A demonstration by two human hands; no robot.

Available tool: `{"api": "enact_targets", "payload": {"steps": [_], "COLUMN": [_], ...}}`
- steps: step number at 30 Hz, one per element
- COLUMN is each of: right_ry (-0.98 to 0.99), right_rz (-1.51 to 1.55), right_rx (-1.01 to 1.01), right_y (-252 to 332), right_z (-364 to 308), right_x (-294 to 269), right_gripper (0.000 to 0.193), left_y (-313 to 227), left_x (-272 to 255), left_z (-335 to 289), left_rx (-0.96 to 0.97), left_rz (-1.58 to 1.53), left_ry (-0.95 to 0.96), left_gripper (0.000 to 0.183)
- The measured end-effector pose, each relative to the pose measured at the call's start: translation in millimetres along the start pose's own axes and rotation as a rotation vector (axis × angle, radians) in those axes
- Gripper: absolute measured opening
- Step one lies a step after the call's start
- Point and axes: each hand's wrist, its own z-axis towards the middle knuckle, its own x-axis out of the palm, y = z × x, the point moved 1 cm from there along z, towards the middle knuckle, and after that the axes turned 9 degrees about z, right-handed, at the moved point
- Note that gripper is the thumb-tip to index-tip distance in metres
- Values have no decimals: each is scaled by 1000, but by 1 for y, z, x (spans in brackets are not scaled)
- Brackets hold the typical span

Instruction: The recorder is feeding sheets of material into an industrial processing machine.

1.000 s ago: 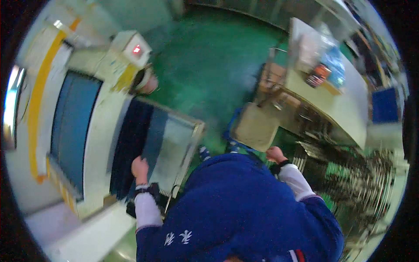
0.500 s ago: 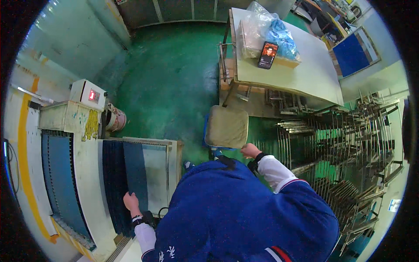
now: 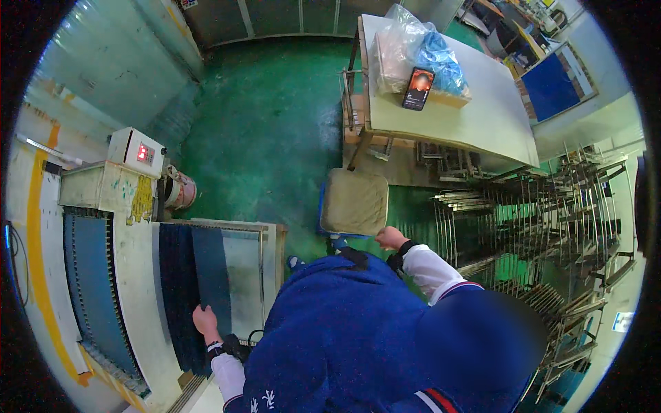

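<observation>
My left hand (image 3: 204, 322) is closed at the lower edge of a thin blue sheet (image 3: 212, 272), beside the seam where it meets a darker, ribbed blue stack (image 3: 177, 275). Both lie on a pale bench at my left. My right hand (image 3: 392, 238) is curled shut near the front right corner of a square stool with a worn beige top (image 3: 354, 203). What it holds, if anything, is hidden by its fingers. A dark band circles each wrist.
A white control box (image 3: 136, 153) and a bucket (image 3: 180, 191) stand at left, near a long blue panel (image 3: 103, 282). Ahead right, a white table (image 3: 482, 124) bears a phone (image 3: 418, 88) and plastic bags (image 3: 441, 58). Metal racks (image 3: 537, 227) crowd the right over green floor (image 3: 268, 117).
The whole view has shifted very slightly. Both hands keep the same places beside the blue sheet and the stool.
</observation>
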Motion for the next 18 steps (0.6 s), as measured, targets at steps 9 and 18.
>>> {"api": "enact_targets", "payload": {"steps": [9, 18], "right_ry": [-98, -78], "right_rz": [65, 16], "right_rx": [-70, -66], "right_y": [31, 39], "right_z": [-15, -18], "right_x": [-9, -9], "right_gripper": [27, 28], "left_y": [-8, 1], "left_x": [-13, -1], "left_z": [-8, -1], "left_rx": [-3, -25], "left_rz": [-31, -6], "left_ry": [46, 29], "left_gripper": [27, 30]}}
